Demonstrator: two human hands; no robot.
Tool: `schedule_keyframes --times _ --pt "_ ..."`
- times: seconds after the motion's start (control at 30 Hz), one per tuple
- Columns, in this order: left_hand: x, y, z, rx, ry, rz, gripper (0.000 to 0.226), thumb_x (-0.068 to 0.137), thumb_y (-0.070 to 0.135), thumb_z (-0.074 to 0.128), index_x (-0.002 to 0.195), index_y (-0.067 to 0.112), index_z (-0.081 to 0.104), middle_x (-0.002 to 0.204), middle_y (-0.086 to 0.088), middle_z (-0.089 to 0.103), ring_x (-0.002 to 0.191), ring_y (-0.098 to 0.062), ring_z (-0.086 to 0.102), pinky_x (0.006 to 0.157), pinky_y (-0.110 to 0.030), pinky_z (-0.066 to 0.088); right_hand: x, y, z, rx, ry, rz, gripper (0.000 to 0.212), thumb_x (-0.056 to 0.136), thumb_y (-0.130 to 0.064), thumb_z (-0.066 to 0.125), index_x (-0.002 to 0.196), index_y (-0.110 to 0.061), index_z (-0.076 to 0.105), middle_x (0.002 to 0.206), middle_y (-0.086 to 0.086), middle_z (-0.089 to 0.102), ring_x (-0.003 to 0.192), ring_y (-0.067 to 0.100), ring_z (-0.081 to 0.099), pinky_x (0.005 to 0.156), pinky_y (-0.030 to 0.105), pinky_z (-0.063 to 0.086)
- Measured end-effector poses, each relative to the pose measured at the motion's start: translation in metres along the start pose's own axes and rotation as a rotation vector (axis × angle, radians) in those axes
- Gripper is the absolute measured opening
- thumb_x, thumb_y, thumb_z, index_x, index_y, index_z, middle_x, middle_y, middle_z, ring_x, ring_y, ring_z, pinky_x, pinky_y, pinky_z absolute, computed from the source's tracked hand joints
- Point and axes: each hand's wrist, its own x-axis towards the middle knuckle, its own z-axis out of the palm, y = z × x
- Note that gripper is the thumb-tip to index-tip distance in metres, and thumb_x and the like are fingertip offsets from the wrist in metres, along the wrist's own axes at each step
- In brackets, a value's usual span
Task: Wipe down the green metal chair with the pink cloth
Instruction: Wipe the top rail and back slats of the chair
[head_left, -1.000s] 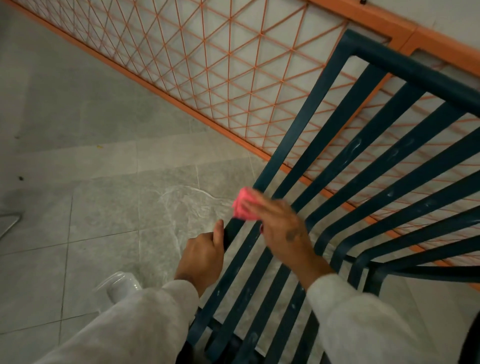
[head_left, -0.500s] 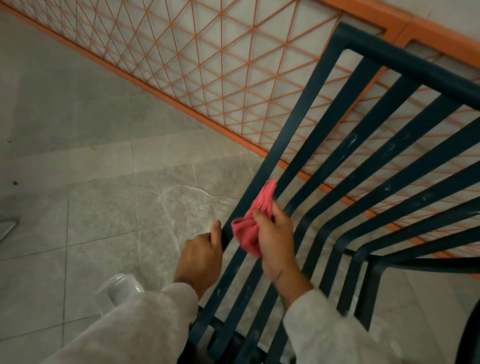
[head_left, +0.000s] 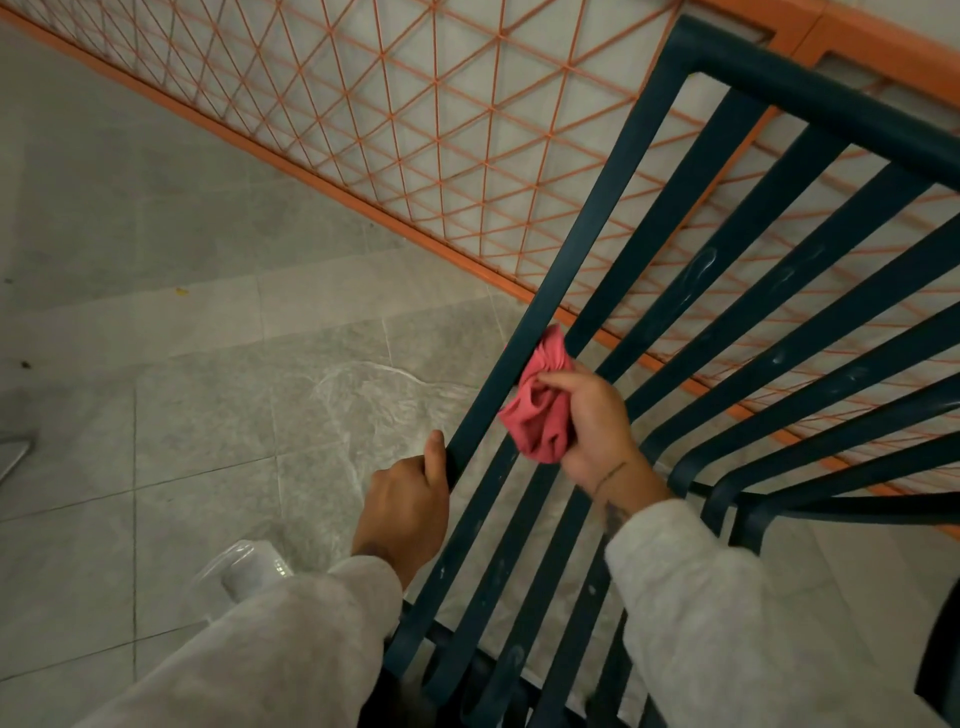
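Note:
The green metal chair fills the right half of the view, its long slats running from the top rail down toward me. My left hand grips the outermost left slat, thumb up along it. My right hand holds the bunched pink cloth and presses it against the inner side of that same slat, just above my left hand. Pale smudges show on several slats to the right.
An orange wire-mesh fence with an orange base rail runs diagonally behind the chair. Grey floor tiles lie to the left, with a pale streaky patch. A clear plastic bottle lies by my left sleeve.
My right hand turned over and brought the pink cloth from the slat's front down against its inner side, then slid it slightly up. My left hand kept its grip.

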Motion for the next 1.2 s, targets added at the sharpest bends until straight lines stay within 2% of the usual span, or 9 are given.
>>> schedule_keyframes --times 0.13,0.4,0.6,0.7,0.8,0.87,0.93,1.03,1.2 --pt "0.0 0.001 -0.001 0.027 -0.016 0.022 0.042 0.105 0.036 0.024 0.129 0.014 0.051 0.071 -0.004 0.062 0.065 -0.018 0.063 0.072 -0.039 0.058 -0.004 0.005 0.0 -0.004 -0.019 0.0 0.02 0.093 -0.011 0.058 0.107 -0.019 0.071 0.098 0.008 0.069 0.086 0.024 0.067 0.058 0.032 0.056" --pt "-0.004 0.003 -0.005 0.0 -0.021 0.038 0.046 0.103 0.031 0.027 0.115 -0.002 0.057 0.067 -0.006 0.062 0.063 -0.029 0.063 0.069 -0.046 0.056 -0.05 0.087 0.013 0.065 -0.085 0.163 0.033 0.088 -0.002 0.058 0.109 -0.022 0.074 0.107 0.017 0.074 0.108 0.042 0.067 0.097 0.06 0.051" --pt "-0.005 0.001 -0.005 0.048 -0.03 0.034 0.039 0.105 0.027 0.034 0.141 0.012 0.039 0.09 -0.003 0.066 0.077 -0.017 0.065 0.078 -0.035 0.057 -0.029 0.022 0.002 0.128 -0.009 0.004 0.038 0.093 -0.006 0.057 0.114 -0.036 0.068 0.116 0.008 0.069 0.107 0.034 0.065 0.08 0.049 0.059" --pt "-0.005 0.001 -0.008 0.063 -0.123 0.055 0.047 0.102 0.02 0.045 0.145 0.01 0.029 0.108 -0.009 0.063 0.086 -0.02 0.065 0.08 -0.034 0.058 -0.023 -0.028 -0.006 -0.253 0.0 -0.29 0.041 0.099 -0.011 0.053 0.132 -0.036 0.06 0.116 -0.002 0.067 0.1 0.022 0.068 0.073 0.031 0.059" --pt "0.005 0.007 -0.014 -0.08 -0.088 0.047 0.032 0.104 0.039 0.032 0.117 0.019 0.053 0.094 0.003 0.062 0.081 -0.017 0.065 0.08 -0.039 0.058 -0.022 -0.026 -0.007 -0.788 0.012 -0.596 0.053 0.1 -0.015 0.054 0.147 -0.037 0.042 0.137 -0.008 0.046 0.101 0.009 0.063 0.065 0.017 0.057" --pt "0.022 0.027 -0.013 -0.234 -0.091 -0.001 0.037 0.103 0.047 0.027 0.102 0.022 0.055 0.088 0.002 0.063 0.075 -0.019 0.066 0.075 -0.04 0.059 -0.019 -0.005 -0.01 -1.244 0.008 -0.881 0.07 0.094 -0.008 0.063 0.153 -0.032 0.035 0.157 -0.003 0.024 0.122 0.019 0.054 0.088 0.029 0.059" --pt "0.038 0.046 -0.008 -0.218 -0.112 0.058 0.032 0.104 0.043 0.028 0.098 0.022 0.051 0.088 -0.003 0.063 0.071 -0.019 0.064 0.071 -0.041 0.057 -0.004 0.014 -0.018 -1.568 -0.014 -1.05 0.084 0.08 -0.003 0.075 0.153 -0.021 0.037 0.163 0.005 0.019 0.116 0.028 0.057 0.088 0.039 0.058" --pt "0.052 0.056 0.002 -0.134 -0.09 0.163 0.038 0.104 0.045 0.022 0.092 0.023 0.05 0.084 0.001 0.06 0.074 -0.016 0.059 0.078 -0.041 0.052 0.01 0.0 -0.025 -1.678 0.035 -1.086 0.093 0.064 -0.003 0.083 0.148 -0.016 0.044 0.162 0.007 0.029 0.093 0.031 0.061 0.072 0.041 0.057" --pt "0.055 0.049 0.01 -0.182 -0.103 0.135 0.048 0.098 0.06 0.018 0.104 0.027 0.053 0.088 0.005 0.066 0.077 -0.012 0.064 0.083 -0.039 0.055 0.019 -0.057 -0.029 -1.944 0.101 -1.187 0.089 0.071 -0.006 0.07 0.153 -0.019 0.036 0.163 0.005 0.027 0.102 0.038 0.059 0.079 0.047 0.053"
